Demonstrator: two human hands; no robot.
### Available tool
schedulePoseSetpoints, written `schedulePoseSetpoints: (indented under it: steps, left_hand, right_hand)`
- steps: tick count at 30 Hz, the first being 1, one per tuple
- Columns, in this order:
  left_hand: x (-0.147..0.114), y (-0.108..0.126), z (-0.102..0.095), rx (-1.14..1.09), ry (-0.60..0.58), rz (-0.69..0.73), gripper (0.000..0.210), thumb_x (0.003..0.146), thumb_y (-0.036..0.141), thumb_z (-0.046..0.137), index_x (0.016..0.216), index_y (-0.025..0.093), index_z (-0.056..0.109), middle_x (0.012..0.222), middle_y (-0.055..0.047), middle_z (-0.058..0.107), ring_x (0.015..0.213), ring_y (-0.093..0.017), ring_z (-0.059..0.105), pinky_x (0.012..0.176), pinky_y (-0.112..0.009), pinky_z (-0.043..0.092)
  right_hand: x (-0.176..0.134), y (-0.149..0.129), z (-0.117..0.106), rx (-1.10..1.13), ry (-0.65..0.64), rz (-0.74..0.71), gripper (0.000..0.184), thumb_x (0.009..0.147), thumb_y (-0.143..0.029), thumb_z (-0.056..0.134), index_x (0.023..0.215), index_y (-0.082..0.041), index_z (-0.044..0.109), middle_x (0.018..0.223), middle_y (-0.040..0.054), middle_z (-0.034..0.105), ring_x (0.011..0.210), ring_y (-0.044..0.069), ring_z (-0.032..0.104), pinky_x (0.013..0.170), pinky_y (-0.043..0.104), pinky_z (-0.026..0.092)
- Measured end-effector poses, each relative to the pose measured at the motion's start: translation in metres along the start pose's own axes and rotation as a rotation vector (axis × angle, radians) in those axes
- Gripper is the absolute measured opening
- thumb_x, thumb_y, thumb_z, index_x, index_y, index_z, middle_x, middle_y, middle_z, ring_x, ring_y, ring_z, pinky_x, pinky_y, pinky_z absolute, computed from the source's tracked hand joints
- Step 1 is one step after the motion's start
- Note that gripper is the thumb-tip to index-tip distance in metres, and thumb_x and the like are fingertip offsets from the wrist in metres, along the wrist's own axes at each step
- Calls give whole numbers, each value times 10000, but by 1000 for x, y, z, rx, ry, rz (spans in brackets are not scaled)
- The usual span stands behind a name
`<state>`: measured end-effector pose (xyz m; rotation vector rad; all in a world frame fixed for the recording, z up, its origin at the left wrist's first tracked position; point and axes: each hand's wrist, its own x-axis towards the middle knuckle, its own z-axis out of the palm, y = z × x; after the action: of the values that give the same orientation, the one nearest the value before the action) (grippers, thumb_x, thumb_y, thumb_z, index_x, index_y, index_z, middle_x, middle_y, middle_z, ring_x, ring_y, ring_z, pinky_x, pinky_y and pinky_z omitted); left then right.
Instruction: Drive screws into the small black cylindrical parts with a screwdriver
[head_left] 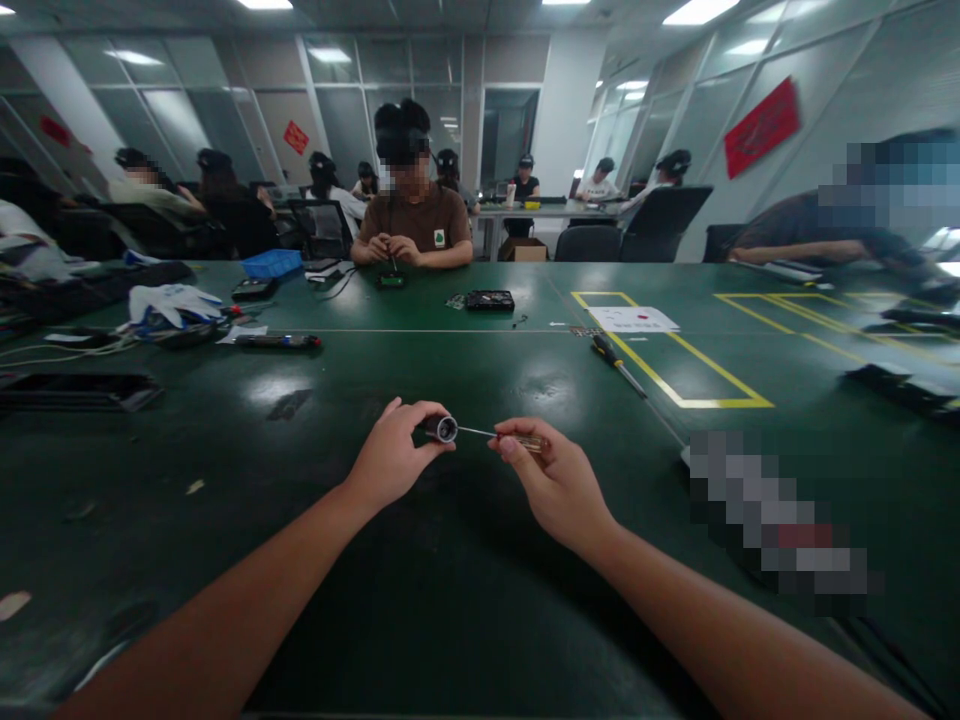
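My left hand [397, 452] is closed around a short dark cylinder [442, 429] with a silvery ring at its end. That end faces toward me and to the right; its inside looks dark, with details too small to make out. A screwdriver [531, 442] with a clear reddish-amber handle lies in the closed fingers of my right hand [559, 480]. Its thin metal shaft points left, and the tip is at or close to the cylinder's ringed end; I cannot tell whether they touch. Both hands are held above the green table [450, 610].
A yellow-and-black screwdriver [616, 364] lies ahead to the right, near a white paper [634, 319] and yellow tape. At left are a pen-like tool [277, 341], white gloves [174, 306] and a blue tray [271, 264]. A co-worker [412, 215] sits opposite, beyond a black device [490, 300].
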<state>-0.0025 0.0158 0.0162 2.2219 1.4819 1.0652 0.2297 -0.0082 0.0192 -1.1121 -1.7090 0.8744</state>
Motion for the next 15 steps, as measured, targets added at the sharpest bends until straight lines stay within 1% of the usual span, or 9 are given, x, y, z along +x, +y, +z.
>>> schedulePoseSetpoints:
  steps: [3,7,11,15]
  left_hand:
    - [0,0,-1,-4,1,-9,214,835,273,782,1013,261,664,990,21,744,955,-229,671,1196,-612,274]
    - [0,1,-2,-1,0,-9,218,832,271,784,1014,258,663,995,17,744,961,-234,670,1189,-618,280]
    - [0,1,-2,-7,3,-7,219,832,276,785,1012,256,660,988,22,746,951,-225,677,1202,-618,254]
    - [0,2,-2,-4,15,-14,234,822,268,796,1013,253,661,992,13,746,964,-232,675,1196,-615,272]
  right_hand:
    - [1,-3,1,71,-5,8,241,971,-416,620,1113,-232,684,986,73,791,924,241,747,813,395,579]
    - [3,-6,2,184,-10,31,221,950,-390,641,1082,-218,684,978,69,790,923,219,742,846,381,573]
    - [5,-5,1,249,-17,46,226,938,-391,660,1076,-215,690,975,67,786,925,206,735,868,377,571]
    - [7,-3,-1,308,-30,34,217,937,-387,673,1068,-216,698,954,59,784,906,196,733,865,371,573]
